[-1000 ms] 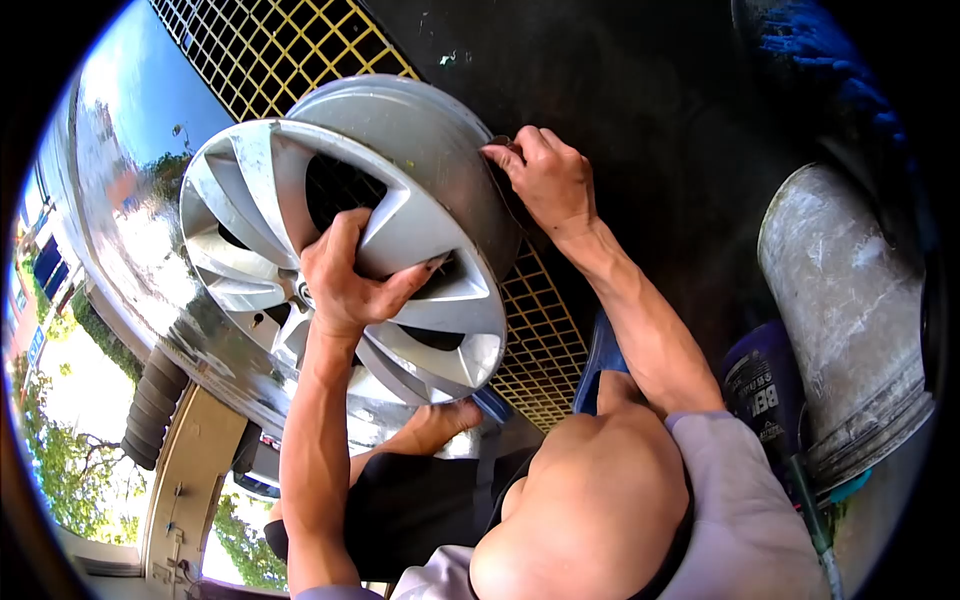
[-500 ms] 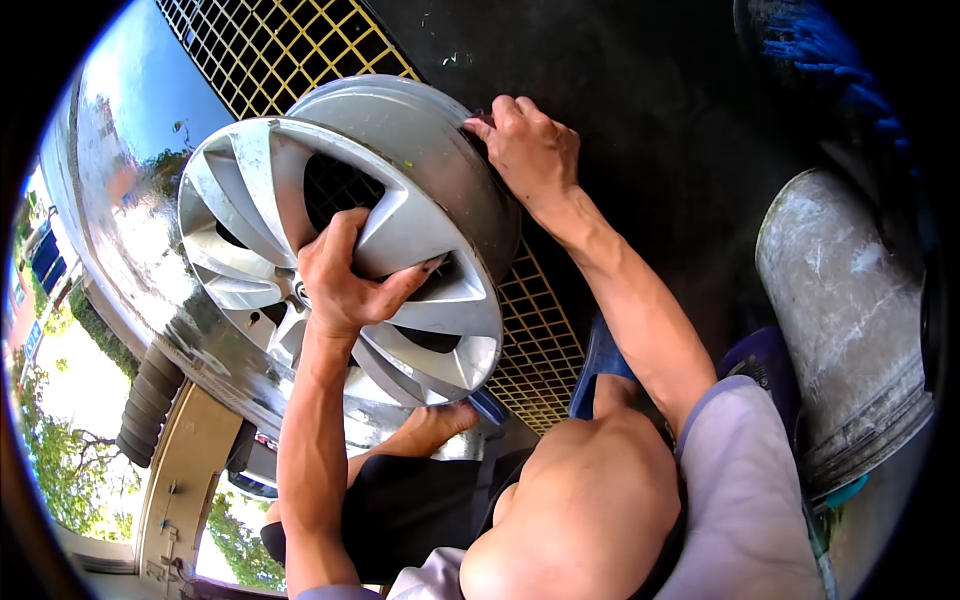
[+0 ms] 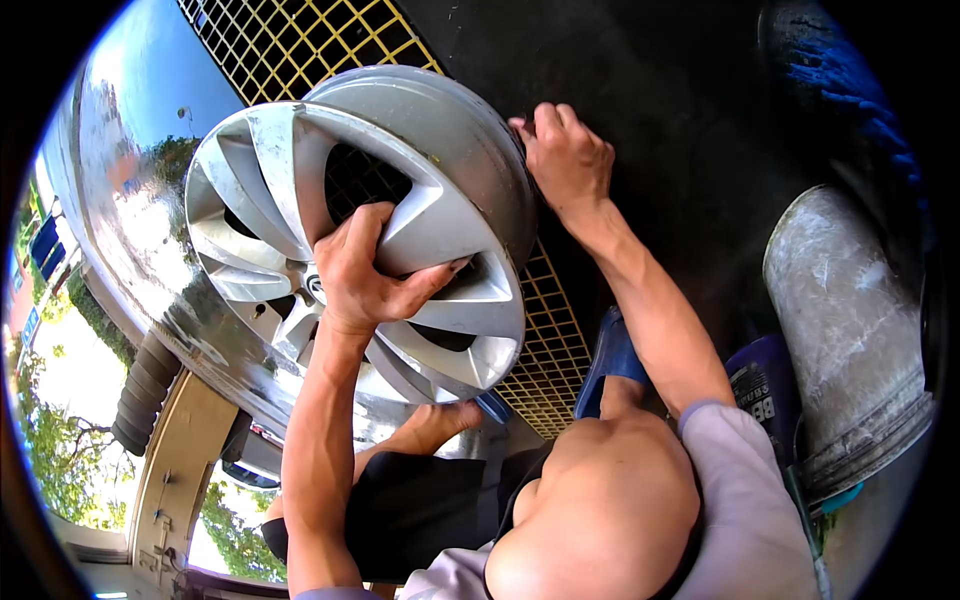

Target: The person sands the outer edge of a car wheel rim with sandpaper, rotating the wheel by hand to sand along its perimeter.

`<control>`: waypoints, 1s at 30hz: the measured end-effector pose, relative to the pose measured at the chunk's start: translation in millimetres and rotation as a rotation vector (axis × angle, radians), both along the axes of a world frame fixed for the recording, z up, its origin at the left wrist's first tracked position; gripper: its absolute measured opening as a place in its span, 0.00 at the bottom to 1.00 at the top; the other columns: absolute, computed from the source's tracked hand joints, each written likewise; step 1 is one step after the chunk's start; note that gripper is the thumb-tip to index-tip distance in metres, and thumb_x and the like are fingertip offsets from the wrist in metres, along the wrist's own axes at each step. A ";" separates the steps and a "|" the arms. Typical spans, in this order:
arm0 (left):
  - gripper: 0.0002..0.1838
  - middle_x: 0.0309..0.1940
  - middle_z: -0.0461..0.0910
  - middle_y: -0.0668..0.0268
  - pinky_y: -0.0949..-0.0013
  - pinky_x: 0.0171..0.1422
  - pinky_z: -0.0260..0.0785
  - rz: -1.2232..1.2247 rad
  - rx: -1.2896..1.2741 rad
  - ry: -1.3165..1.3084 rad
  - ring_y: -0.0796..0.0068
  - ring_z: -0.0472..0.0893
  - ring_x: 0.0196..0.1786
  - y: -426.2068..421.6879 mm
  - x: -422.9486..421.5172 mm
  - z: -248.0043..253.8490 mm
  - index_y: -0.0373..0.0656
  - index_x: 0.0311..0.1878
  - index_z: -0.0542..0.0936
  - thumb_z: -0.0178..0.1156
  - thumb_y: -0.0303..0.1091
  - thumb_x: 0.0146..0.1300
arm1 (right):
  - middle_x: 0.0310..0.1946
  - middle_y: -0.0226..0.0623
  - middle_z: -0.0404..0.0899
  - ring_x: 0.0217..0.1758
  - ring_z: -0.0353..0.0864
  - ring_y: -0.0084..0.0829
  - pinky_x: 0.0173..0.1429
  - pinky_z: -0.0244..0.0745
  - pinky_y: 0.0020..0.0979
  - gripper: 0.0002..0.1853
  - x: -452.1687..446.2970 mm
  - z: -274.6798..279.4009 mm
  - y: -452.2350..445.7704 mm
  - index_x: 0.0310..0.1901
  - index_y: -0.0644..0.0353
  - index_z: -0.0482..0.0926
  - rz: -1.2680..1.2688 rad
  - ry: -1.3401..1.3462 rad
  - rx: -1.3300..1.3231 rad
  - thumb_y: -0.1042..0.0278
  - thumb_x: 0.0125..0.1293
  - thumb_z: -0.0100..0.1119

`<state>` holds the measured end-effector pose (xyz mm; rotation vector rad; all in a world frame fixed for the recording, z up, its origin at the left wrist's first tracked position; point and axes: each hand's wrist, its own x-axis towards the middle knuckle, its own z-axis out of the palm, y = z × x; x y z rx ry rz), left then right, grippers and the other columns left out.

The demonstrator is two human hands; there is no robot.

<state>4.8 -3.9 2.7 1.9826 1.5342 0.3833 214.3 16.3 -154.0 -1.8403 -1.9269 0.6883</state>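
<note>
A silver alloy wheel rim [image 3: 450, 225] leans at a tilt, its spoked face toward me. My left hand [image 3: 375, 270] grips a spoke near the hub, fingers hooked into one opening and thumb into another. At the rim's back edge, on the right, my right hand [image 3: 568, 155] is closed, with thumb and finger pinched together. Whatever it pinches is too small to make out. No tire shows on the rim.
Yellow grating [image 3: 330, 40] runs under and behind the rim. A shiny curved surface [image 3: 150, 200] lies left. On the right are a grey dusty bucket [image 3: 840, 330] and a purple container [image 3: 762, 385]. Blue slippers [image 3: 612, 360] are on my feet.
My right hand moved up and left along the rim's back edge, then back to the right. The rim and my left hand have shifted slightly right in view, with the grip unchanged.
</note>
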 end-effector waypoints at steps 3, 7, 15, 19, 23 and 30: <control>0.30 0.23 0.79 0.58 0.67 0.31 0.74 0.027 -0.030 -0.001 0.63 0.83 0.24 0.9 0.5 -1.2 0.34 0.38 0.79 0.81 0.47 0.40 | 0.28 0.36 0.81 0.28 0.86 0.39 0.25 0.81 0.36 0.16 -6.4 6.3 26.1 0.30 0.57 0.77 -0.009 0.070 0.056 0.54 0.63 0.69; 0.31 0.23 0.79 0.58 0.67 0.30 0.74 -0.006 0.003 0.000 0.63 0.83 0.24 0.3 0.1 -2.3 0.35 0.38 0.79 0.81 0.48 0.39 | 0.28 0.36 0.80 0.24 0.83 0.41 0.25 0.77 0.37 0.16 -13.6 9.3 -5.4 0.30 0.57 0.77 -0.044 0.108 0.005 0.54 0.63 0.69; 0.30 0.25 0.84 0.57 0.68 0.34 0.77 0.022 -0.047 0.034 0.65 0.86 0.28 -1.9 3.1 1.7 0.32 0.40 0.79 0.78 0.48 0.44 | 0.30 0.40 0.83 0.32 0.87 0.44 0.32 0.82 0.47 0.16 -41.0 -8.0 54.3 0.33 0.57 0.79 -0.046 0.027 0.006 0.51 0.67 0.64; 0.30 0.23 0.80 0.58 0.66 0.32 0.75 -0.002 0.037 0.020 0.62 0.83 0.25 3.8 4.2 1.8 0.35 0.38 0.79 0.81 0.48 0.41 | 0.28 0.38 0.83 0.31 0.87 0.43 0.31 0.82 0.44 0.17 -12.9 1.9 23.6 0.33 0.57 0.79 -0.037 0.062 -0.047 0.51 0.64 0.68; 0.31 0.24 0.80 0.58 0.66 0.32 0.75 0.029 -0.041 0.040 0.62 0.83 0.25 0.5 1.3 1.8 0.34 0.38 0.79 0.81 0.49 0.40 | 0.28 0.37 0.81 0.30 0.87 0.40 0.28 0.81 0.40 0.18 -25.3 4.2 6.8 0.33 0.58 0.78 -0.080 0.097 -0.022 0.51 0.61 0.70; 0.31 0.23 0.79 0.57 0.66 0.30 0.73 0.029 -0.019 0.038 0.60 0.82 0.24 -1.3 2.3 1.2 0.35 0.38 0.79 0.80 0.51 0.41 | 0.33 0.43 0.85 0.34 0.88 0.46 0.34 0.82 0.46 0.17 -43.0 6.4 46.0 0.35 0.60 0.80 0.029 0.073 -0.051 0.52 0.64 0.67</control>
